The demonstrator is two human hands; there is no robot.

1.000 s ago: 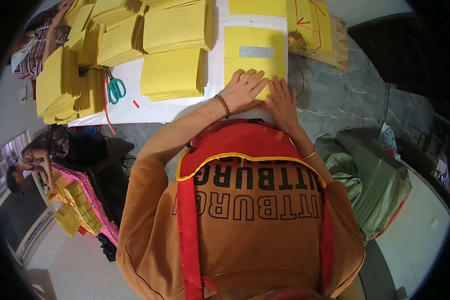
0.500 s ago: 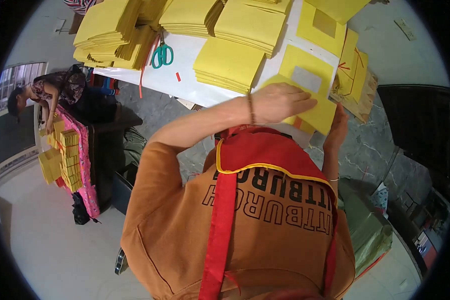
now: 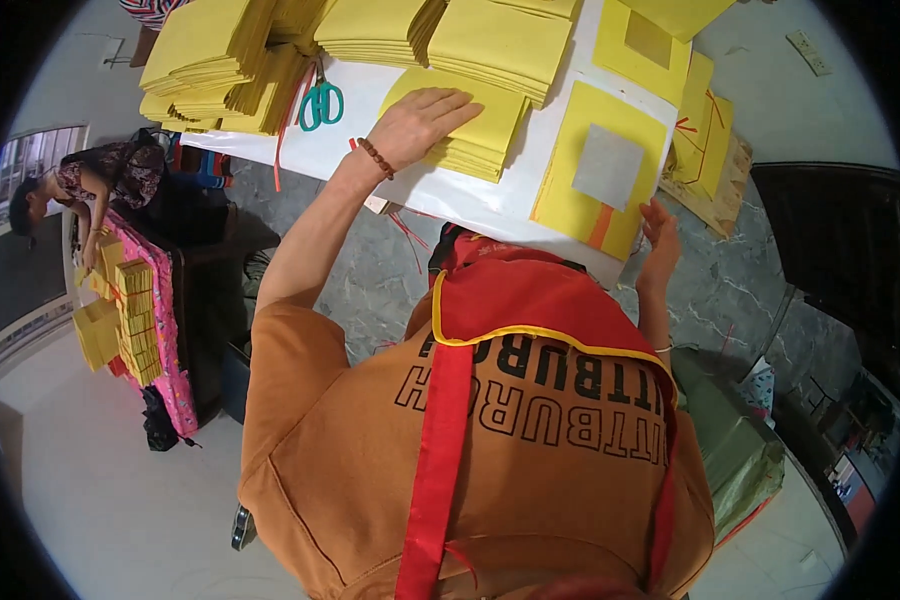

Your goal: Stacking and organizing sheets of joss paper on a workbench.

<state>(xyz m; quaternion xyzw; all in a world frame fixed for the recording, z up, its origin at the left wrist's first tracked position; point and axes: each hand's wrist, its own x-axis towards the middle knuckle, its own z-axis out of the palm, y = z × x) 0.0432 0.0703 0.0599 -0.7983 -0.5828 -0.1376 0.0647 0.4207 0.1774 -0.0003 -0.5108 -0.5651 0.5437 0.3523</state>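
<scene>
My left hand point(image 3: 422, 124) lies flat, fingers stretched out, on the top of a low stack of yellow paper pieces point(image 3: 498, 118) near the table's front edge. To its right a yellow sheet point(image 3: 565, 140) lies on the table, bearing a grey square point(image 3: 610, 168) and a short orange strip point(image 3: 601, 226) at its near end. Beside that sheet's right edge is my right hand point(image 3: 658, 245), fingers loosely bent and apart, with no object visible in it. Whether its fingertips touch the sheet I cannot tell.
Taller yellow stacks point(image 3: 500, 45) line the back of the white table point(image 3: 370, 88). Green-handled scissors point(image 3: 321, 104) lie left of my left hand. Another yellow piece with a square point(image 3: 648, 42) sits at far right. At left a person point(image 3: 95, 190) handles yellow bundles point(image 3: 136, 320).
My left hand has moved left from the yellow piece at the right onto the low stack. The grey square and orange strip now show fully. My right hand stays near the table's right edge.
</scene>
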